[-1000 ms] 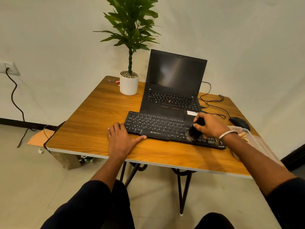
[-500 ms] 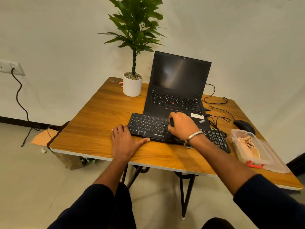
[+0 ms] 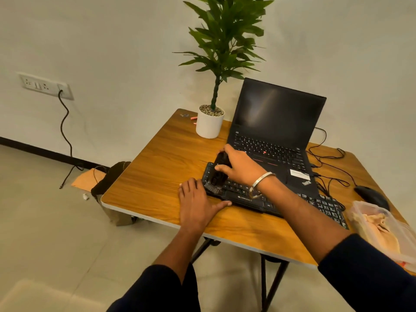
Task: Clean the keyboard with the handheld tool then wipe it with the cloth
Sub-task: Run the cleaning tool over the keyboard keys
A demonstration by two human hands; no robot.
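While the right hand (image 3: 242,166) grips the black handheld tool (image 3: 219,174) with fingers curled round its body, the bristled end sits down on the keys at the left end of the keyboard (image 3: 270,200), which lies on the wooden table (image 3: 157,176) just in front of the open laptop (image 3: 276,131). Its left hand (image 3: 197,202) lies flat and relaxed on the tabletop, holding nothing, the thumb stretched along the keyboard's near edge and the fingers touching its left end, which looks like a brace against sliding. To do this pass well, I judge the brush should run along the key rows in short strokes with light pressure, so the bristles reach between the keys without popping a cap, and the bracing hand should stay planted. Sweeping debris toward one edge, away from the laptop, would save work later. Tilting the tool so only the bristles touch seems wise. At the far right, the cloth (image 3: 373,224) waits in a clear plastic box (image 3: 360,210) near the mouse (image 3: 371,195), so wiping is not yet begun.
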